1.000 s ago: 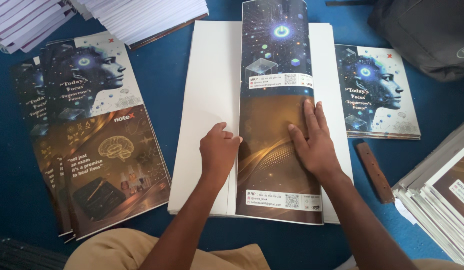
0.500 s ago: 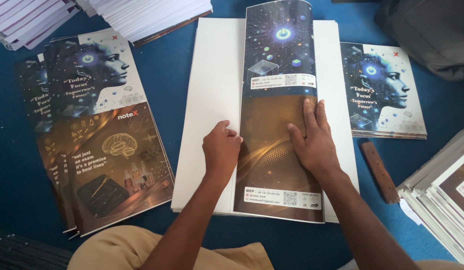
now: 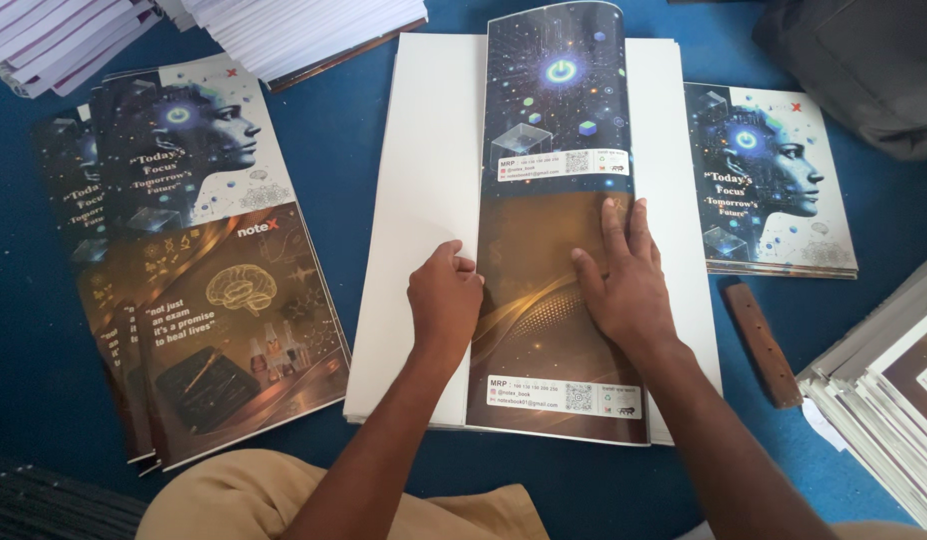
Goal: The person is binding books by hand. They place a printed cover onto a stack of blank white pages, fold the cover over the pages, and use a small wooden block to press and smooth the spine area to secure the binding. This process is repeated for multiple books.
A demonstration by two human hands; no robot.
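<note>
A tall glossy printed cover sheet [image 3: 555, 130], dark blue above and brown below, lies folded over on a stack of white sheets [image 3: 423, 190] on the blue surface. My right hand [image 3: 623, 285] lies flat on the brown lower half, fingers spread and pointing away from me. My left hand [image 3: 443, 295] rests with curled fingers on the folded left edge of the cover, where it meets the white paper. Neither hand grips anything.
A fanned pile of finished printed covers [image 3: 198, 260] lies to the left. Another pile [image 3: 768, 190] sits to the right, with a brown wooden block [image 3: 761, 342] in front of it. Paper stacks stand at top left [image 3: 303, 30] and lower right [image 3: 883, 385]. A dark bag [image 3: 863, 60] is top right.
Both hands stay on the cover in almost the same spots. The view has shifted slightly; nothing else has moved.
</note>
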